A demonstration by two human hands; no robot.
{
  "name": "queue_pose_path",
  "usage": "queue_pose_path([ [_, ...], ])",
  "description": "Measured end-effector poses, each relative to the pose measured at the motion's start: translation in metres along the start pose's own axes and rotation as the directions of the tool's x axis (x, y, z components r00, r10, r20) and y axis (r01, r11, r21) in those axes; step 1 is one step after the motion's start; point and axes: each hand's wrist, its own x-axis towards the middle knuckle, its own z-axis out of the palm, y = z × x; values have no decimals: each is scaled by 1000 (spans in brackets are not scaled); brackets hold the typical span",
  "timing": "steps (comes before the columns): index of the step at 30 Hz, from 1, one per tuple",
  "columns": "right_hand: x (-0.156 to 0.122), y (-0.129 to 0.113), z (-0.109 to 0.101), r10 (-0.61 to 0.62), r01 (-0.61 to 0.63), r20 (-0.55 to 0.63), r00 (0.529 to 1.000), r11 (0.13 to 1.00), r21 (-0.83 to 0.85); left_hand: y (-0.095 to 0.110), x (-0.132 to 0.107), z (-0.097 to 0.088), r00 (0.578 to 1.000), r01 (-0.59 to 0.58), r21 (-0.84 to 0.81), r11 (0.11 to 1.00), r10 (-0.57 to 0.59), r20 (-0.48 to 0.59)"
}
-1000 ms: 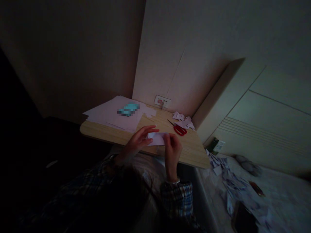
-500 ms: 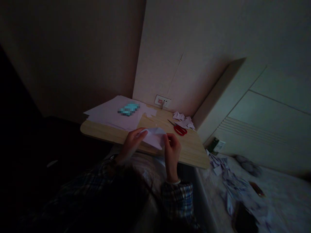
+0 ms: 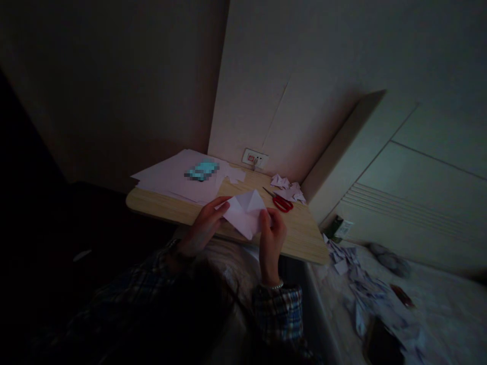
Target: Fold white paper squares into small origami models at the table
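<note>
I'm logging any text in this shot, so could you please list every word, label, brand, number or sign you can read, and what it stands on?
No text can be read here.
Green and white packet: any marking is too small and blurred to read.
Pixelated turquoise item: blocked out, so nothing is readable.
Folded paper: no writing can be made out.

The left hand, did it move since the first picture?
Yes, the left hand has shifted left: its fingertips reached below the wall socket, and now end left of it.
</note>
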Motion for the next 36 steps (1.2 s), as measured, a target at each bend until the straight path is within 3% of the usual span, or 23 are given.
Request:
queue_pose_path([
  [5,0,-3,0,-3,4,-50,999,1000,31,-1,-2,1,994,48,21,999,-49,99],
  [10,1,-1,-1,23,-17,-91,996,997,72,-5,1,-3,989,80,-70,994,-71,131],
  [25,2,3,1,48,-34,-88,995,988,149,-3,0,-2,997,12,-24,1000,-10,74],
  [33,2,6,3,107,-103,-10,994,975,197,-17,4,-6,971,58,-205,977,-8,240],
  [36,3,6,3,109,-102,-26,994,975,198,-18,5,-5,970,88,-199,976,-38,242],
])
